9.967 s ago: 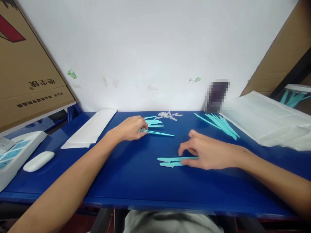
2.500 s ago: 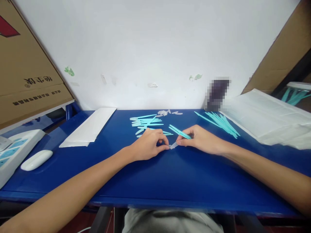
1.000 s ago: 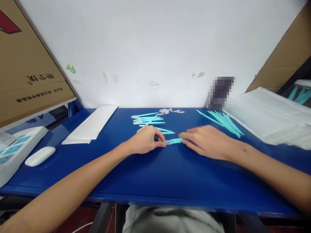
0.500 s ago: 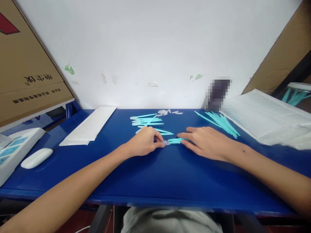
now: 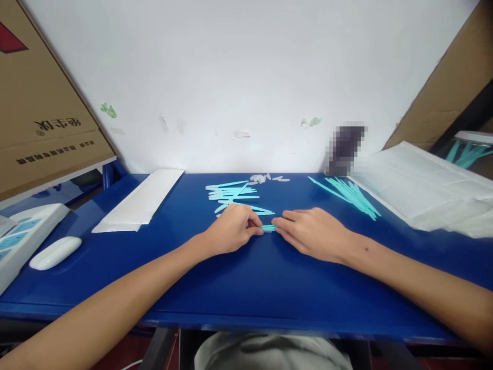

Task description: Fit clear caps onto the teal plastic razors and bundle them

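Observation:
Between my two hands is a thin turquoise stick [image 5: 269, 228], low over the blue table [image 5: 246, 288]. My left hand [image 5: 235, 228] pinches its left end, where a clear cap showed a moment ago; the fingers now hide most of that cap. My right hand [image 5: 308, 231] grips the stick from the right, its fingers closed and covering the rest. Just beyond my left hand lies a loose pile of turquoise sticks [image 5: 234, 192] with clear caps on their left ends. Several small loose clear caps [image 5: 260, 178] lie behind the pile, near the wall.
More turquoise sticks [image 5: 352, 195] lie at the right, beside white plastic bags [image 5: 412, 190]. A folded white sheet [image 5: 142, 200], a white computer mouse [image 5: 56, 253] and a white tray [image 5: 31, 231] are at the left. A cardboard box [image 5: 50, 113] leans there. A white wall [image 5: 231, 77] bounds the back.
My right hand has slid left, closer to my left hand, so less of the stick shows between them. My left hand has barely moved.

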Demonstrator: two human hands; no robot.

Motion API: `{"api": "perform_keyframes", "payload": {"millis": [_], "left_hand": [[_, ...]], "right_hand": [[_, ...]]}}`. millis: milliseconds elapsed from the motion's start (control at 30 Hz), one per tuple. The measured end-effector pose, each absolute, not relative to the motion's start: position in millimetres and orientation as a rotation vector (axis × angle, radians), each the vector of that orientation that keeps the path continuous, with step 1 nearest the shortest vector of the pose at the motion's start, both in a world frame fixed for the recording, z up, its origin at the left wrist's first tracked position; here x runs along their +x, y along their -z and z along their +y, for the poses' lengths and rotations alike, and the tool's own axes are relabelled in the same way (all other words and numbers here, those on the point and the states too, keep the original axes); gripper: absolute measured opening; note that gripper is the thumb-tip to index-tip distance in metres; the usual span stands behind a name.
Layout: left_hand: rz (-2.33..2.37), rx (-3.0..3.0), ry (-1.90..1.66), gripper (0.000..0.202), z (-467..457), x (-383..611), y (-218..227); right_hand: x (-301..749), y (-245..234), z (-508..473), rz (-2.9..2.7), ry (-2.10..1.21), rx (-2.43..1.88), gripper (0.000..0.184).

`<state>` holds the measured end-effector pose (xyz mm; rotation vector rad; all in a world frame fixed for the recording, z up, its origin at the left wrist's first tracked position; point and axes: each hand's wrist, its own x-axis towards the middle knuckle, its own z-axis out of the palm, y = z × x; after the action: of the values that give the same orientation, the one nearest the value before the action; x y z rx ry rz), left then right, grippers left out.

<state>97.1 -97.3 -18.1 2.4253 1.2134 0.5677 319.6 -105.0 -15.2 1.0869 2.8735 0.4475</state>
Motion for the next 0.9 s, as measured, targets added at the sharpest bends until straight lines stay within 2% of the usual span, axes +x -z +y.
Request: {"api": "perform_keyframes", "payload": {"millis": [167, 267, 500, 633, 733, 900], "left_hand": [[1.087, 2.638, -0.565, 0.010, -92, 91, 19], [1.095, 2.574, -0.594, 0.009, -90, 90, 21], [1.117, 2.508, -0.569, 0.011, -93, 91, 19], [1.078, 2.542, -0.635, 0.032, -78, 73, 3], [1.395, 2.446, -0.789, 0.052, -47, 47, 0], [1.738, 2.337, -0.355, 0.067, 0, 15, 24]], "right_hand": [[319, 18, -105, 2.925, -0.364, 1.142, 0.031], [316, 20, -106, 2.938, -0.308, 1.206, 0.033], [313, 21, -107, 2.920, -0.389, 1.170, 0.030], [308, 21, -105, 2.981, -0.438, 1.073, 0.031], [294, 22, -95, 3.037, -0.571, 0.941, 0.036], [254, 13, -67, 3.116, -0.666, 0.810, 0.030]]}}
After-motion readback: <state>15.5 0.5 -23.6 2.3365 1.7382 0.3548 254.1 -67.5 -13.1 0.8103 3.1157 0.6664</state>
